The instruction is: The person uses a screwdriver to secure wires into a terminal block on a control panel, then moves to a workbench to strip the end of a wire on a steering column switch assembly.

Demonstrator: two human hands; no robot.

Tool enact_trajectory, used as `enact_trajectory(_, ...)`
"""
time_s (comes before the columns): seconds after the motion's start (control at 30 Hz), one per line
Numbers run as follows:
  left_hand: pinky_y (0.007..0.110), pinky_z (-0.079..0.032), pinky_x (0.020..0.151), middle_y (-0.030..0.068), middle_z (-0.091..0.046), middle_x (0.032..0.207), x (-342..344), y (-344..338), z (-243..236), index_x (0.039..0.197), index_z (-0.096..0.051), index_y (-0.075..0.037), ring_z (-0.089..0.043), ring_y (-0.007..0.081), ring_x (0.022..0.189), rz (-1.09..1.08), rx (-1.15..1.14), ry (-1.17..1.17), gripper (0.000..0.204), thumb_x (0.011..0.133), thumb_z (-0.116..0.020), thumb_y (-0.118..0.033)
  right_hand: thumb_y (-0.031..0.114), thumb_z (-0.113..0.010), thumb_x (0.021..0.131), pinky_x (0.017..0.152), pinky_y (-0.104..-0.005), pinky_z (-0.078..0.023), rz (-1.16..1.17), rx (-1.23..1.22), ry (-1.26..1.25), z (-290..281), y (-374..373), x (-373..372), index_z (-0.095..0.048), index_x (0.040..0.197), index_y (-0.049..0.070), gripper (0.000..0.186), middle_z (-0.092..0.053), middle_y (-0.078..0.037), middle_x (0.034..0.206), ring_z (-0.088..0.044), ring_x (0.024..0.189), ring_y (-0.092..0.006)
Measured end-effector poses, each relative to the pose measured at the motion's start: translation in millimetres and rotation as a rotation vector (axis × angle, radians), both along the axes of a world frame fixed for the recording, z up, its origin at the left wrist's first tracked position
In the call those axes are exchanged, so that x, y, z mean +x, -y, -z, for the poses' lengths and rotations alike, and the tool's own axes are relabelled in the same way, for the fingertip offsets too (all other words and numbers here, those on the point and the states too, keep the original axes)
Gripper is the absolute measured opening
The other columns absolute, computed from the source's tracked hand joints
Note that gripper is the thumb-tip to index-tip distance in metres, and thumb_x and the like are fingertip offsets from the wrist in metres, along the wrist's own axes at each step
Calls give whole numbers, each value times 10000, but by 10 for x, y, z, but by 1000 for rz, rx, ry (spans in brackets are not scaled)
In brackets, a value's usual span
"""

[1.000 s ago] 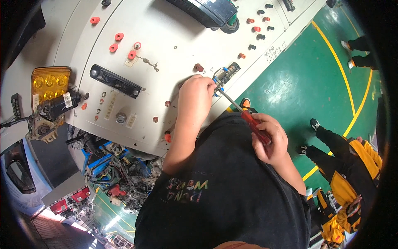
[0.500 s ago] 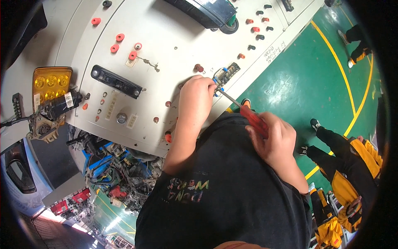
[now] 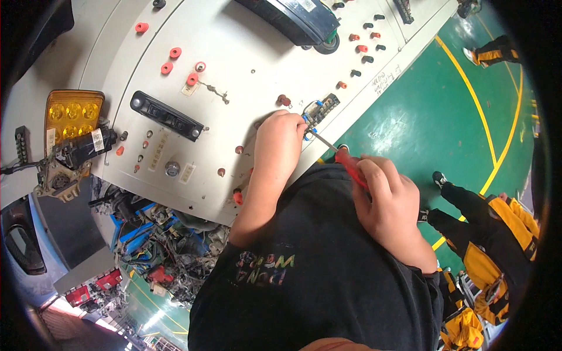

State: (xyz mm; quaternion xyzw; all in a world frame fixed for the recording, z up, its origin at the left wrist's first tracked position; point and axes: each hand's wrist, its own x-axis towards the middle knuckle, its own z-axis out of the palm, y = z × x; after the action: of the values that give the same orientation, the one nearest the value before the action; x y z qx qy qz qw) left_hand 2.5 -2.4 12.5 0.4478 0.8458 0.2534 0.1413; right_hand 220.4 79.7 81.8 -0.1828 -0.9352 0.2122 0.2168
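Barely anything's moved: right hand point(image 3: 389, 205) still gripping the red-handled screwdriver point(image 3: 350, 165), tip at the small terminal block point(image 3: 319, 111) on the white panel point(image 3: 246, 70); left hand point(image 3: 280, 143) closed beside it.

We see bright, even light with soft shadows and a mild sheen on the green floor point(image 3: 445, 111). Straight edges bow toward the black round rim, where detail turns soft.

A screwdriver point(image 3: 345, 159) with a red handle and a thin metal shaft slants up to the left, its tip at a small terminal block point(image 3: 319, 111) with blue fittings, mounted on the pale panel's right edge.
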Motion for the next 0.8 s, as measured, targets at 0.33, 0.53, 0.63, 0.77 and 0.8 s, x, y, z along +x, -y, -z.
enact_trajectory(0.33,462,-540,830,179,-685,884,-2,6,11,908,-762,9,-677,367,898,22,-11,23,106,906,-738,-94,209,-878,798,599,-376,-553,53,30,131,-13,58,-2,-585,1184,47,511,-670,-121,1072,-698,719,-288)
enact_trajectory(0.53,441,-550,800,190,-706,884,-10,-4,32,925,-776,5,-691,369,845,24,-6,-7,116,878,-762,-100,201,-881,786,593,-399,-557,102,-57,-1,-49,76,-90,-589,1140,72,477,-684,-99,1040,-677,630,-298)
enact_trajectory(0.63,444,-549,796,189,-705,880,-9,7,24,922,-776,4,-690,369,841,21,17,-23,114,877,-762,-99,170,-877,776,604,-405,-562,93,-53,106,-49,66,-66,-587,1139,72,475,-681,-97,1049,-685,650,-301)
enact_trajectory(0.77,446,-548,791,189,-703,875,-15,12,33,916,-774,6,-689,369,834,36,17,-20,112,873,-765,-97,151,-870,774,602,-396,-556,54,-76,-91,-14,24,-107,-582,1153,66,484,-678,-98,1072,-700,694,-304)
enact_trajectory(0.8,445,-548,788,190,-702,871,-10,5,23,913,-773,7,-688,369,832,31,11,-7,110,870,-767,-95,148,-869,771,611,-397,-559,25,-23,-33,32,28,-90,-575,1162,61,497,-677,-103,1098,-701,709,-303)
